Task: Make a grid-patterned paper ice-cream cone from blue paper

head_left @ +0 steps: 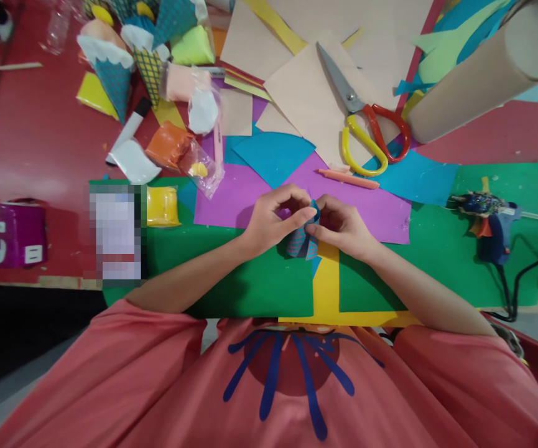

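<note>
Between both hands is a small blue piece of foam sheet (pixel 299 244), curled over at the top and marked with a reddish crosshatch pattern. My left hand (pixel 278 218) pinches it with thumb and fingers from the left side. On the right, my right hand (pixel 341 225) grips its edge, thumb and forefinger pressed together. Just beyond the hands lie a blue fan-shaped piece (pixel 273 152) and a purple sheet (pixel 371 214). A salmon-coloured pen (pixel 350 179) rests on the purple sheet. The fingers hide part of the curled piece.
Big scissors (pixel 352 102) with red and yellow handles lie ahead. A glue gun (pixel 495 230) rests at right on green sheets (pixel 259 280). Paper cones (pixel 112 78), clay packets (pixel 168 144) and a phone-like blurred item (pixel 118 233) are at left. A cardboard tube (pixel 469 81) lies far right.
</note>
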`<state>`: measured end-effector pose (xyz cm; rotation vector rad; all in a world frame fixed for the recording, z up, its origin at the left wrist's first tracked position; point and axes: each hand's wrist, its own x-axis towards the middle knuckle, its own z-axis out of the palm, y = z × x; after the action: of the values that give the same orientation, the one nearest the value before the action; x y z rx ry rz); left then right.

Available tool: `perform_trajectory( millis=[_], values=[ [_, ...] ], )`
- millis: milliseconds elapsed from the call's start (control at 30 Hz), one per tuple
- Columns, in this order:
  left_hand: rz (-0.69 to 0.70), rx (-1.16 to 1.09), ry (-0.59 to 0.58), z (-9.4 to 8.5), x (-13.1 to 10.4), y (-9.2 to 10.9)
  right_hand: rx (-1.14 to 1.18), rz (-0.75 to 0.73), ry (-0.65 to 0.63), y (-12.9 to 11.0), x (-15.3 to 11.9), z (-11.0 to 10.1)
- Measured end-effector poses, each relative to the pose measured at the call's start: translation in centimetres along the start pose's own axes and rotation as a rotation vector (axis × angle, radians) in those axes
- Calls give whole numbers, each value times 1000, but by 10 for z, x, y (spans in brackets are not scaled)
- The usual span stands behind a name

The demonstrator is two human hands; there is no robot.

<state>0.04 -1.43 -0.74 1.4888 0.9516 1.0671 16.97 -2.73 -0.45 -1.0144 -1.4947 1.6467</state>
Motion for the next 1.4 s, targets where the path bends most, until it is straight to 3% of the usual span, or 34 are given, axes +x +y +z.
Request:
perform_trajectory(
  millis=[300, 900, 1400],
  values=[
    [-9, 26, 72, 1, 2, -2, -2, 56, -15, 6, 0, 1],
    [-6, 207, 50, 0, 1, -3, -54, 30, 35, 7, 0, 4],
    [-74, 126, 46, -1, 2, -2, 17, 53, 52, 7, 1, 4]
  ],
)
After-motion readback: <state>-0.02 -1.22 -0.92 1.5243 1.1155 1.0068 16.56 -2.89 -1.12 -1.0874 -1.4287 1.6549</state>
